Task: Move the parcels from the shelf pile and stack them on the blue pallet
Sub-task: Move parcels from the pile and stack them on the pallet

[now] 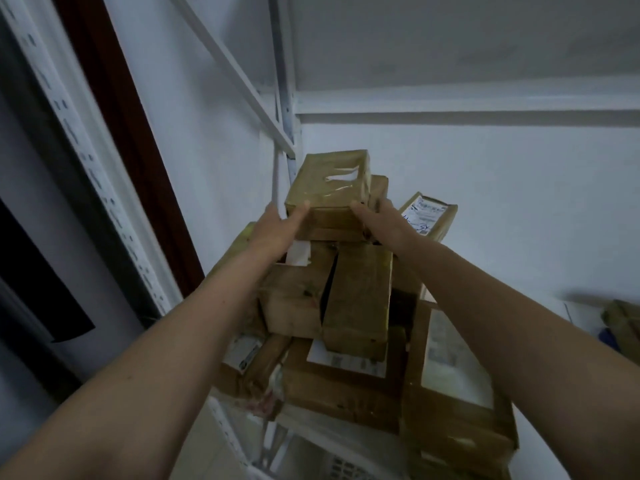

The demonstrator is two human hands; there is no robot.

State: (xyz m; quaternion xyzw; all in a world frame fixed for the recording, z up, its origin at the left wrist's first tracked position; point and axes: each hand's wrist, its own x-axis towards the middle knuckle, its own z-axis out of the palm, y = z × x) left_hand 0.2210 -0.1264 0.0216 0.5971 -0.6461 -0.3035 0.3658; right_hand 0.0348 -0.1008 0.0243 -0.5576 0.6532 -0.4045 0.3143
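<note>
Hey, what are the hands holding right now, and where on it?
The top parcel of the pile: the left hand is at its near-left corner, the right hand at its near-right edge. Whether they grip or only touch cannot be told.
</note>
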